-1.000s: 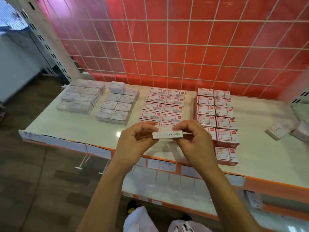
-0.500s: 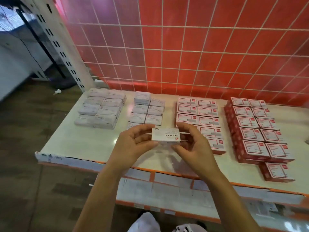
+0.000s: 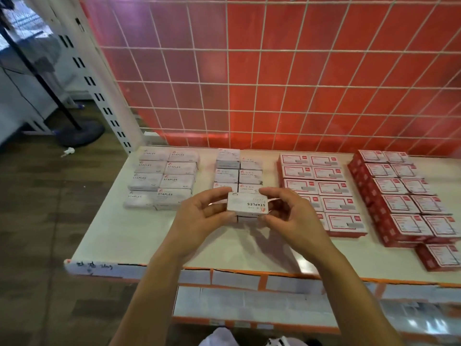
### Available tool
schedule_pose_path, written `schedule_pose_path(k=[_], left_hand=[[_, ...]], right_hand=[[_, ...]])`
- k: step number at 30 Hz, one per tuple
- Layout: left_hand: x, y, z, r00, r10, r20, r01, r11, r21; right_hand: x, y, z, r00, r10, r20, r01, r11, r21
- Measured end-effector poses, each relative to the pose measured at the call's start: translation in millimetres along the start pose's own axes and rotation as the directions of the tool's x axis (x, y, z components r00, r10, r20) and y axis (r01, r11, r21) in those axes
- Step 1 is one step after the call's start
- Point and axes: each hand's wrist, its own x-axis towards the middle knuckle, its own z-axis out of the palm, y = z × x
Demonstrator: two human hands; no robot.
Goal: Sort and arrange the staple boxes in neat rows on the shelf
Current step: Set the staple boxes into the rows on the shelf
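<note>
Before a red grid-wired back panel (image 3: 274, 83), on the white shelf board (image 3: 154, 236), already rowed: white box blocks (image 3: 162, 181) and red box blocks (image 3: 324, 191); not yet placed, just above the middle rows, one small white cardboard STAPLES box (image 3: 248, 202), pinched at its ends by curled fingers of left hand (image 3: 199, 216) and right hand (image 3: 291, 216).

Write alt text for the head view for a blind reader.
The left hand and right hand hold a white STAPLES box between them over a white shelf. Behind it lie white boxes in rows at left and red boxes at right, backed by a red wire-grid panel.
</note>
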Motion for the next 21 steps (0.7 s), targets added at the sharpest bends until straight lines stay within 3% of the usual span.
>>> schedule_pose_path(k=[4, 9, 14, 18, 21], left_hand=[[11.3, 0.7, 1.6, 0.996, 0.004, -0.084, -0.015, 0.992, -0.128], [17.6, 4.4, 14.2, 1.000, -0.015, 0.017, 0.017, 0.988, -0.153], [26.5, 6.7, 6.1, 0.999, -0.015, 0.042, 0.018, 0.997, -0.072], [36.7, 11.2, -8.1, 0.993, -0.096, 0.071, 0.096, 0.995, 0.001], [41.5, 13.4, -11.8, 0.982, -0.131, 0.138, 0.141, 0.988, -0.066]], right_hand=[[1.7, -8.2, 19.8, 0.992, -0.005, -0.125, 0.012, 0.998, 0.054], [2.9, -15.0, 50.5, 0.954, -0.023, -0.299, 0.049, 0.996, 0.077], [10.0, -17.3, 48.2, 0.987, -0.060, -0.150, 0.054, 0.998, -0.044], [21.1, -17.3, 31.2, 0.992, -0.053, -0.115, 0.045, 0.996, -0.076], [27.5, -22.8, 21.1, 0.997, -0.047, -0.054, 0.045, 0.998, -0.049]])
